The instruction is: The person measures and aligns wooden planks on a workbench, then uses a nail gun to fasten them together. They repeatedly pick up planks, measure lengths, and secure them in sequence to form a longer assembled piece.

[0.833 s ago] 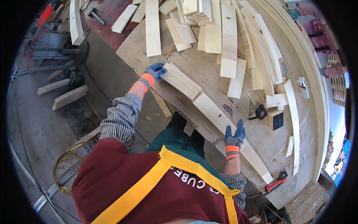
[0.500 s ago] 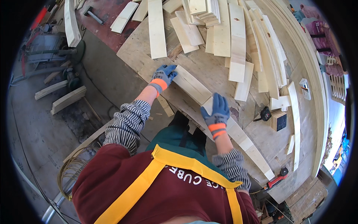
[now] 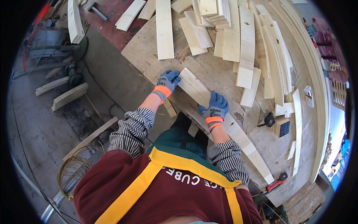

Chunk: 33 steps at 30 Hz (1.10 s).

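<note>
A long, pale wooden board (image 3: pixel 194 88), slightly curved, lies along the near edge of the workbench, running from upper left to lower right. My left hand (image 3: pixel 169 81), in a blue-grey work glove with an orange cuff, grips the board's upper-left end. Its fingers curl at the edge, and the thumb is partly hidden. My right hand (image 3: pixel 216 107), gloved alike, is closed over the board around its middle. The fingers lie together across the top, covering part of the wood. Beyond my right hand the board stretches toward the bench's lower-right corner.
Plywood covers the workbench (image 3: pixel 143 46). Several curved wooden slats (image 3: pixel 248 48) are heaped on its far side. To the right are a black tape measure (image 3: pixel 269 119), a wood block (image 3: pixel 281 127) and a red-handled tool (image 3: pixel 276 183). A hammer (image 3: pixel 99 12) lies at the upper left; coiled cable (image 3: pixel 72 173) is at lower left.
The view has shifted slightly, so the bench appears farther right. My right hand has slid a little left along the board, covering a seam seen before. My left hand stays at the board's end.
</note>
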Each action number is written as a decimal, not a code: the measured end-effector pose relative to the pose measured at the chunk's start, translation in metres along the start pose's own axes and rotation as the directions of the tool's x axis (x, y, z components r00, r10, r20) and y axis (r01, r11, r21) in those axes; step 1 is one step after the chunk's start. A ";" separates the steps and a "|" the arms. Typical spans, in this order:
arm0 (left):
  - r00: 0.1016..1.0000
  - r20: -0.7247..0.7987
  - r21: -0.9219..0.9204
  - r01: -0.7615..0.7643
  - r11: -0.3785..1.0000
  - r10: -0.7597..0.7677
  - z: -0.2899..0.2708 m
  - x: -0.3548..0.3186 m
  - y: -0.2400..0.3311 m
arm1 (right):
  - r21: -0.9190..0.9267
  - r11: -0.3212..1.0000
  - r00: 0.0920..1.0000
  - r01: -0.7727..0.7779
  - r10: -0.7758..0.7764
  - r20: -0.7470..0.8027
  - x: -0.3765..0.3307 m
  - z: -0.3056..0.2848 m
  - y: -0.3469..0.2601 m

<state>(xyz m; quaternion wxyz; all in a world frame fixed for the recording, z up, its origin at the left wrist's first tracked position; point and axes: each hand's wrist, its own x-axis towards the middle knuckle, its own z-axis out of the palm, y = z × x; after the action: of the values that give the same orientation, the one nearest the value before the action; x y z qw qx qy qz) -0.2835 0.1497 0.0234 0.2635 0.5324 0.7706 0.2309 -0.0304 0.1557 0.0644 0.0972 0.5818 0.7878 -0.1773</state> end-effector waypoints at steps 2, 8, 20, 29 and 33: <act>0.999 0.039 -0.082 0.019 0.996 -0.016 0.000 0.003 0.001 | 0.039 0.999 1.000 -0.003 0.004 -0.015 -0.002 0.001 0.003; 0.999 -0.044 -0.232 -0.022 0.972 0.012 0.017 0.012 -0.013 | 0.021 1.000 1.000 -0.009 0.010 -0.028 0.006 0.009 0.006; 1.000 -0.004 0.051 0.017 0.999 -0.017 0.003 0.020 0.008 | 0.039 0.997 0.996 -0.059 0.056 0.070 0.010 -0.002 0.002; 0.991 -0.017 0.110 -0.134 0.985 0.136 0.009 0.025 0.000 | 0.103 0.991 0.976 -0.081 0.058 0.209 0.014 -0.013 0.005; 0.999 0.014 0.063 -0.035 0.997 0.034 0.001 0.024 -0.003 | 0.154 0.988 0.992 -0.035 0.054 -0.118 -0.009 -0.021 0.017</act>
<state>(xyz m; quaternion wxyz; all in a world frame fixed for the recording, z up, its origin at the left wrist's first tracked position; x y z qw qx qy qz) -0.2919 0.1716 0.0168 0.2477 0.5550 0.7665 0.2074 -0.0106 0.1604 0.0846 0.0085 0.6146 0.7634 -0.1984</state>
